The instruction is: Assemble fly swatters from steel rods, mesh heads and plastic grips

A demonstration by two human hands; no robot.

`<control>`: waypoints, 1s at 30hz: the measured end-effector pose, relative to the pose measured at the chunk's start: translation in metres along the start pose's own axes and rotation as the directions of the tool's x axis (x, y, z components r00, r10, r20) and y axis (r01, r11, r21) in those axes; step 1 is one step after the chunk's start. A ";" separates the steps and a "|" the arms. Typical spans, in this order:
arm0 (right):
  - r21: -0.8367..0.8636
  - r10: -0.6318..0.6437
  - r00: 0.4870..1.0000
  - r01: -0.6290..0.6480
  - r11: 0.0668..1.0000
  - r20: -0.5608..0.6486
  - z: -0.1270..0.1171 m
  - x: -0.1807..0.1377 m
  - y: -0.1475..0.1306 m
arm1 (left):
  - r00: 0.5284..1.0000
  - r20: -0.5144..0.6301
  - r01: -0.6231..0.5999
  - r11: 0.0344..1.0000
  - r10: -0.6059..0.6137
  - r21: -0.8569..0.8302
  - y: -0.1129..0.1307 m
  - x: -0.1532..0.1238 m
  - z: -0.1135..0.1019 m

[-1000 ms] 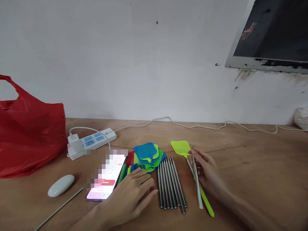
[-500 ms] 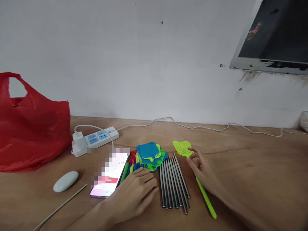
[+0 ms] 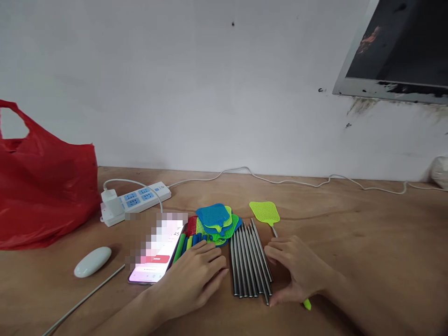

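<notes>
Several metal rods (image 3: 249,266) lie side by side on the table, and one sticks out a little at the near end. Beside them is my right hand (image 3: 297,270), thumb and fingers apart, with the thumb by that protruding end; whether it touches cannot be made out. A yellow-green fly swatter (image 3: 265,212) passes beneath this hand, its handle mostly hidden. My left hand (image 3: 201,273) lies palm down with loosely bent fingers, partly over the coloured tube handles (image 3: 179,248). Behind it sit stacked blue, green, yellow and red swatter heads (image 3: 213,217).
On the left are a lit phone (image 3: 154,266), a white mouse (image 3: 93,262), a power strip (image 3: 135,200) and a red plastic bag (image 3: 45,186). A thin white cable (image 3: 287,181) runs along the wall. A framed dark panel (image 3: 402,51) hangs upper right.
My right hand has left the swatter's neck and come nearer to me and left, beside the rods, with its thumb spread. The left hand stays in place. The view has shifted slightly.
</notes>
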State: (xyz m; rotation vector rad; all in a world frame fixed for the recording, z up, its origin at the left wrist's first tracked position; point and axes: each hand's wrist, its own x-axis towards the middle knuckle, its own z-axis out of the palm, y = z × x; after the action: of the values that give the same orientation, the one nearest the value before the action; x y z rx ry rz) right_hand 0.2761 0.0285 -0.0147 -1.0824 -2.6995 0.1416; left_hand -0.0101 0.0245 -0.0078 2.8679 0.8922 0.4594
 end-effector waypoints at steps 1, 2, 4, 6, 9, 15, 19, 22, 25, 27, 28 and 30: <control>-0.018 -0.015 1.000 0.016 1.000 0.020 0.002 0.000 -0.001 | 1.000 0.003 -0.002 1.000 0.002 -0.002 0.000 0.000 0.000; -0.027 -0.028 0.999 0.029 0.999 0.040 0.004 0.001 -0.002 | 1.000 0.006 -0.003 1.000 0.003 -0.003 0.001 0.000 0.000; -0.020 -0.046 0.997 0.047 0.999 0.060 0.007 0.002 -0.005 | 1.000 0.016 0.000 1.000 0.000 -0.003 0.001 0.000 0.001; -0.009 -0.051 0.998 0.052 0.999 0.048 0.010 0.003 -0.006 | 1.000 0.026 0.001 1.000 -0.001 0.001 0.001 0.000 0.000; -0.018 -0.052 0.998 0.053 0.998 0.022 0.010 0.004 -0.008 | 0.999 0.042 0.001 1.000 -0.001 0.007 0.001 0.000 0.001; -0.053 -0.034 0.999 0.035 0.998 0.020 0.007 0.006 -0.010 | 0.999 0.054 -0.001 1.000 0.000 0.014 0.002 -0.001 0.003; -0.045 -0.021 1.000 0.022 0.999 0.014 0.007 0.006 -0.009 | 0.998 0.058 0.000 1.000 0.000 0.003 0.000 -0.001 0.004; -0.020 -0.024 0.999 0.024 1.000 0.024 0.004 0.005 -0.008 | 0.998 0.070 0.001 1.000 -0.001 -0.003 -0.001 -0.001 0.004; -0.013 -0.023 0.999 0.023 1.000 0.032 0.000 0.003 -0.007 | 0.998 0.069 -0.001 1.000 0.001 -0.004 0.000 0.000 0.003; -0.035 -0.020 0.999 0.021 0.999 0.038 -0.002 0.002 -0.006 | 0.998 0.058 -0.003 1.000 0.003 -0.002 0.000 0.000 0.003; -0.046 -0.015 0.999 0.017 0.999 0.041 -0.003 0.002 -0.006 | 0.999 0.051 -0.004 1.000 0.004 0.000 0.000 0.000 0.003; -0.053 -0.002 0.999 0.004 0.999 0.039 -0.003 0.002 -0.005 | 0.999 0.036 -0.011 1.000 0.011 0.002 0.001 0.000 0.003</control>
State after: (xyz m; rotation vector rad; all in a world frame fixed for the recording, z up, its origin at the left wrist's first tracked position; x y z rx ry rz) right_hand 0.2720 0.0261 -0.0106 -1.1011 -2.7544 0.0921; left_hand -0.0089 0.0236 -0.0109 2.8747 0.8723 0.4062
